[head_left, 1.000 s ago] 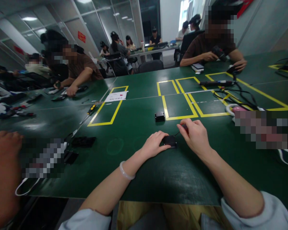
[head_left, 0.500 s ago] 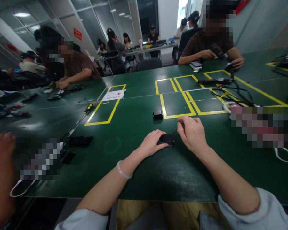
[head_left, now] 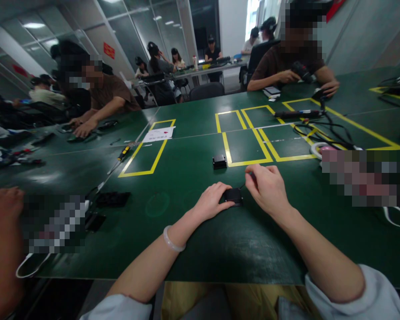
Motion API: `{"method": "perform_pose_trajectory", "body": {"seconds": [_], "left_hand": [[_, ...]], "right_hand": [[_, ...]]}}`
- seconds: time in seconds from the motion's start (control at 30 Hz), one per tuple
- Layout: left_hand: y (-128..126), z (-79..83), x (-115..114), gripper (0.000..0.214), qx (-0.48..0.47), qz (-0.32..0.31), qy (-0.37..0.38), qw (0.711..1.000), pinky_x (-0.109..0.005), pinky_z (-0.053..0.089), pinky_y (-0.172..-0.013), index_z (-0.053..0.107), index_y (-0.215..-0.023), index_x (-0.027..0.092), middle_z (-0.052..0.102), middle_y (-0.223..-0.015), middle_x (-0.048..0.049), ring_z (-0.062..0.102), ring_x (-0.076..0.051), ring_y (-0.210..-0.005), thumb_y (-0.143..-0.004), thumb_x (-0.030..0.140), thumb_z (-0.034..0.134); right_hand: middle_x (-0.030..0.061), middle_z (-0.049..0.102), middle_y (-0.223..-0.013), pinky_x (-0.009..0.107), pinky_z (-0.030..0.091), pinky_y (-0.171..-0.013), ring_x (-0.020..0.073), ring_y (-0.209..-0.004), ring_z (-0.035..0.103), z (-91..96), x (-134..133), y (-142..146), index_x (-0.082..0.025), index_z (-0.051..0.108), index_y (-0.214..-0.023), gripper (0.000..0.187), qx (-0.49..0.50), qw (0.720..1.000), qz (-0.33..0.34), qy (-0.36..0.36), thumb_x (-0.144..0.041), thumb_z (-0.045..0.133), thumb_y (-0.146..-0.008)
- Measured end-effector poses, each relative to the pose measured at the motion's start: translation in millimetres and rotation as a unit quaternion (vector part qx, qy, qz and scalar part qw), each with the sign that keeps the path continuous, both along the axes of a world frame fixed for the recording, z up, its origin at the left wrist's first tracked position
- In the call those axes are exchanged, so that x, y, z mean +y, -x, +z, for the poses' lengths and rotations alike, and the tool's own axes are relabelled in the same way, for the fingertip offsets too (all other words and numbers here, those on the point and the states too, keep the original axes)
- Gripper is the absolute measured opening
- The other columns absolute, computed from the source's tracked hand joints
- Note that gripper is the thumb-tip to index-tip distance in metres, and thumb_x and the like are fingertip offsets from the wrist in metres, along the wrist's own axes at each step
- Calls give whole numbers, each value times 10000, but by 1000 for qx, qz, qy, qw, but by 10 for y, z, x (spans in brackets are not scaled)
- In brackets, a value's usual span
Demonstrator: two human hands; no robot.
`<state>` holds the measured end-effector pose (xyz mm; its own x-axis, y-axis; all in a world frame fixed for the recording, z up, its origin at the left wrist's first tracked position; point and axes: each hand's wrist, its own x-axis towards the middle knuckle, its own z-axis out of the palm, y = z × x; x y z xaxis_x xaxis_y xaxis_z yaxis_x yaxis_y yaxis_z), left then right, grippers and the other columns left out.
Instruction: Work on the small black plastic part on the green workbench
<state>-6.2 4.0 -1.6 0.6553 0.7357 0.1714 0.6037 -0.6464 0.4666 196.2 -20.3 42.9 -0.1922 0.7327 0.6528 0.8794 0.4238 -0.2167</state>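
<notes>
Thumb and fingers of my left hand [head_left: 214, 198] hold a small flat black box [head_left: 233, 196] against the green table. At its right side, my right hand [head_left: 267, 184] is closed in a pinch on a thin dark rod [head_left: 242, 186]. The rod's tip reaches the box's upper right corner; most of its length is hidden in my fingers, so its kind does not show. A similar small black box [head_left: 219, 162] stands a little farther away, just left of a yellow tape outline.
Yellow tape frames [head_left: 250, 163] mark the green table [head_left: 193, 249]. A yellow-black screwdriver [head_left: 123, 153] and a white paper sheet [head_left: 158, 134] lie left. Black parts [head_left: 113, 199] lie nearer. Cables [head_left: 333, 129] coil at right. A person opposite holds a power drill [head_left: 302, 72]; another person's arm [head_left: 3, 240] is at far left.
My hands keep nearly the same hold on the box and rod. The person at the far left has moved their hands over the parts. The view has shifted slightly.
</notes>
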Motion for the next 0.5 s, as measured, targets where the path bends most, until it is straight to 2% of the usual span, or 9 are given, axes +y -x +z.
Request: {"method": "perform_pose_trajectory", "body": {"seconds": [0.17, 0.37, 0.5], "left_hand": [[-6, -5, 0, 386, -3, -2, -1, 1000, -371, 444, -856, 513, -1132, 205, 567, -1066, -63, 545, -230, -975, -849, 451, 603], [-19, -19, 10, 388, -1, -2, -7, 1000, -365, 443, -855, 518, -1124, 209, 569, -1056, -55, 542, -225, -971, -846, 466, 603], [-23, -20, 10, 388, 2, -1, -7, 1000, -358, 446, -842, 518, -1118, 208, 567, -1051, -54, 541, -222, -961, -845, 471, 601]], "right_hand": [[-8, 589, -677, 296, 331, -742, 129, -617, 506, -9, -24, -3, -189, 545, -834, 199, -10, 1000, 5, -3, -327, 441, -933], [19, 625, -774, 295, 333, -756, 142, -702, 555, -17, -15, -6, -172, 551, -951, 159, -6, 1000, 5, -6, -250, 415, -931], [3, 599, -721, 300, 325, -753, 143, -671, 530, -16, -4, -16, -182, 552, -922, 149, -7, 1000, 6, -5, -263, 427, -922]]}}
